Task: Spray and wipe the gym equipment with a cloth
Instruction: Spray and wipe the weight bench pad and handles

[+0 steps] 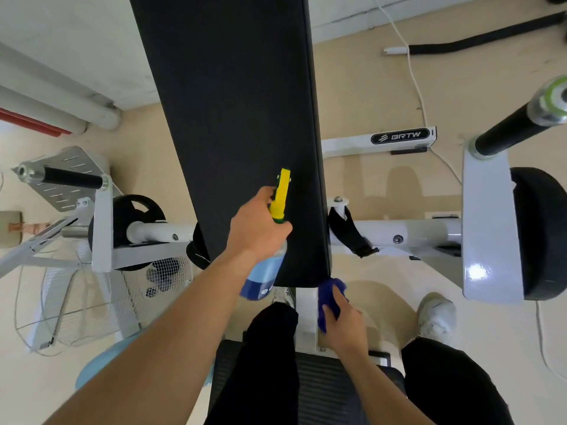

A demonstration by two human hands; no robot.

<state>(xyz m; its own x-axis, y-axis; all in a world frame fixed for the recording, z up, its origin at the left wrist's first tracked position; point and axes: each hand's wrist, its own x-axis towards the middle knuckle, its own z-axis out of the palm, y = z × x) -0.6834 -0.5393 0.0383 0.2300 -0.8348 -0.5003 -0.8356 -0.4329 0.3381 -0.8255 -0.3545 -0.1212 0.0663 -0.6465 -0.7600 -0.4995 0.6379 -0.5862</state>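
Note:
A long black padded bench pad (233, 118) of a white gym machine runs up the middle of the head view. My left hand (256, 225) grips a spray bottle (265, 271) with blue liquid and a yellow nozzle, held over the pad's near right part with the nozzle pointing away from me. My right hand (343, 323) holds a crumpled blue cloth (329, 297) just below the pad's near right corner, beside the white frame post.
White machine arms with black handles stand at the left (70, 177) and right (515, 124). A black round pad (540, 234) is at far right. A wire fan (92, 299) lies on the floor at left. My legs and white shoes straddle the frame; a white cable (414, 78) crosses the floor.

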